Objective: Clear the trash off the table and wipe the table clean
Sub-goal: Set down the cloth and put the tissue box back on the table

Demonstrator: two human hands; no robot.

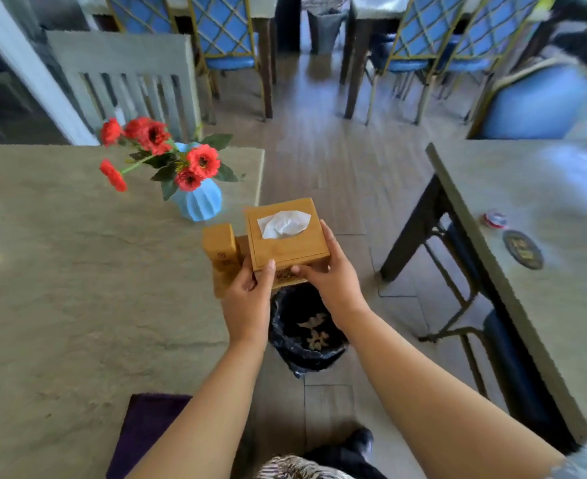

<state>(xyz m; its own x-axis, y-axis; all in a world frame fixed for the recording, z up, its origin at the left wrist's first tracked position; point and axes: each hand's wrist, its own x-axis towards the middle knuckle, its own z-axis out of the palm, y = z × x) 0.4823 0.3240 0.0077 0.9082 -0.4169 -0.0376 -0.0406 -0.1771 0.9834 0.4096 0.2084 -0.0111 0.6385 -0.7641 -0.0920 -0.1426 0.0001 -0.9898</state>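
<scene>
A wooden tissue box (287, 242) with a white tissue sticking out of its top is held at the right edge of the grey table (77, 288), partly past the edge. My left hand (249, 299) grips its near left corner, thumb on the lid. My right hand (333, 274) grips its near right side. A smaller wooden holder (220, 245) is joined to the box on its left. Below the box on the floor stands a trash bin (307, 330) lined with a black bag, with some scraps inside. A purple cloth (147, 430) lies at the table's near edge.
A blue vase with red flowers (200, 200) stands on the table just behind the box. A second table (544, 243) on the right carries a dark round coaster (523, 249) and a small red-white object (494, 219). Blue chairs fill the far room.
</scene>
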